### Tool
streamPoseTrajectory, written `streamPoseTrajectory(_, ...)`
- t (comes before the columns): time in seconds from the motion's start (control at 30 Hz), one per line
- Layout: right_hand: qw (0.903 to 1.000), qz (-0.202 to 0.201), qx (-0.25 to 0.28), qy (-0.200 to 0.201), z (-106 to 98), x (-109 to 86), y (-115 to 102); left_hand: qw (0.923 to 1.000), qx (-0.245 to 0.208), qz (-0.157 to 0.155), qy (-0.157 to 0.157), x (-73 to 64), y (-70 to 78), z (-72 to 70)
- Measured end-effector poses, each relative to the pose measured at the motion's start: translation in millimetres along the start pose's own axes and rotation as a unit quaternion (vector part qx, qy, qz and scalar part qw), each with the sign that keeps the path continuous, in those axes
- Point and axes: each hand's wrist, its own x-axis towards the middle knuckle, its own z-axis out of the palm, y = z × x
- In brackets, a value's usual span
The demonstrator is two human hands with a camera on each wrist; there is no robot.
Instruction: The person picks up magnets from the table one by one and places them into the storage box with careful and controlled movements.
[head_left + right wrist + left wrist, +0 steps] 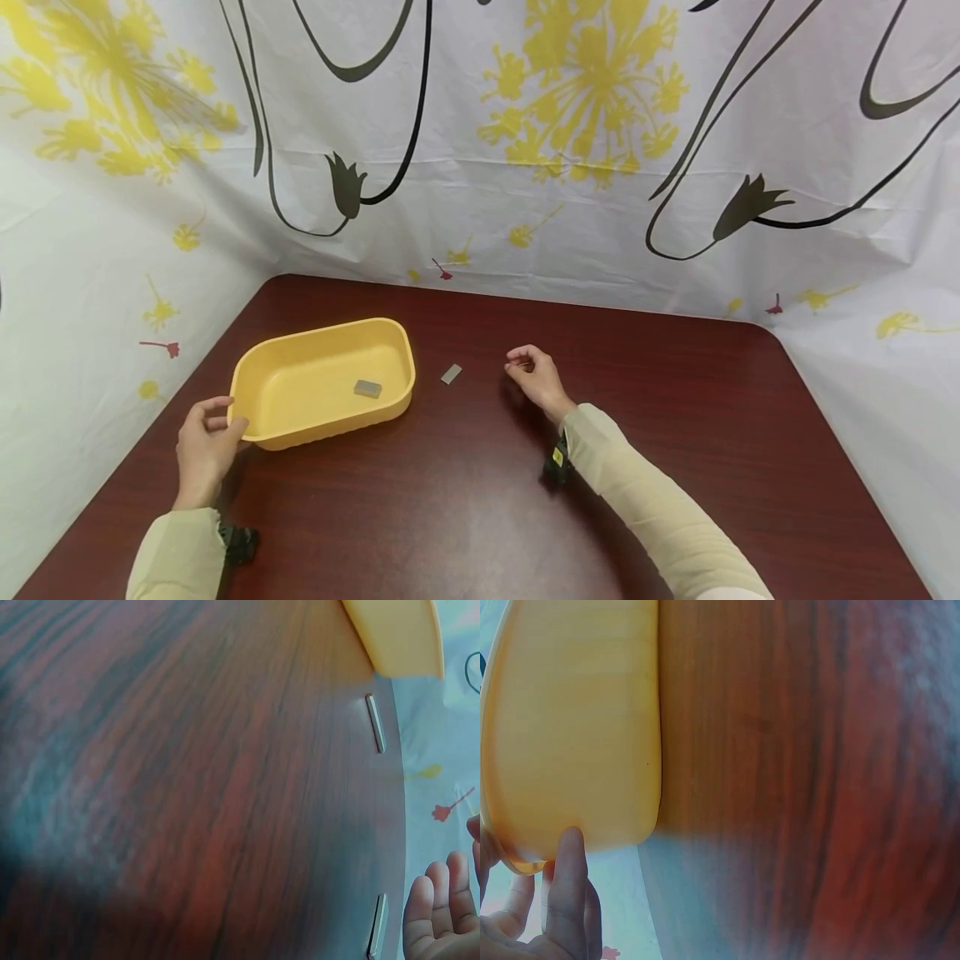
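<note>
At the left, my left hand [204, 450] grips the near-left corner of a yellow plastic tub [300, 435], with the thumb at its rim. In the left wrist view, a finger [571, 885] lies along the tub's outer wall. My right hand [536, 379] is over the table to the right of the tub, fingers loosely bent, holding nothing. One flat grey block [367, 389] lies inside the tub. Another flat grey block [451, 374] lies on the table between tub and right hand. The right wrist view shows a further thin grey block [379, 926] beside the right fingers, hidden in the head view.
The dark red-brown wooden table [420, 517] has rounded far corners. A white cloth [465, 167] with yellow flowers and dark stems hangs behind it and along the sides. Dark wrist cameras [557, 458] sit at both sleeves.
</note>
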Motion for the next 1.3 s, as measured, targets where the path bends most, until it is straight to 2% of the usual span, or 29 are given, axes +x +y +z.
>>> streamPoseTrajectory(0.23,0.9999,0.01,-0.013,0.005,-8.0,4.1,3.6,1.0,-0.005,0.006,0.005,3.0,-3.0,1.6)
streamPoseTrajectory(0.43,0.999,0.045,0.002,-0.005,-14.9,6.7,3.6,0.9998,0.004,0.02,0.008,33.2,-46.4,8.2)
streamPoseTrajectory(0.5,0.9984,0.055,0.006,-0.008,-16.5,7.2,3.5,0.9998,0.004,0.018,0.002,36.0,-50.3,8.2)
streamPoseTrajectory(0.57,0.998,0.062,0.007,-0.011,-17.9,8.0,4.8,0.9998,0.003,0.019,0.002,29.7,-41.2,6.6)
streamPoseTrajectory(0.67,0.9975,0.068,0.001,-0.015,-20.4,9.3,8.2,0.9999,-0.008,0.013,0.001,14.9,-19.5,3.0)
streamPoseTrajectory(0.8,0.9973,0.07,-0.011,-0.016,-24.2,11.6,13.5,1.0,0.0,0.006,0.0,3.7,-3.1,0.5)
streamPoseTrajectory(0.9,0.9973,0.07,-0.016,-0.014,-26.4,12.9,15.5,1.0,0.004,0.001,-0.005,0.7,0.7,-0.4)
streamPoseTrajectory(1.3,0.9977,0.057,-0.037,0.0,-30.9,15.6,21.4,1.0,0.008,0.0,-0.006,0.8,0.0,-0.9)
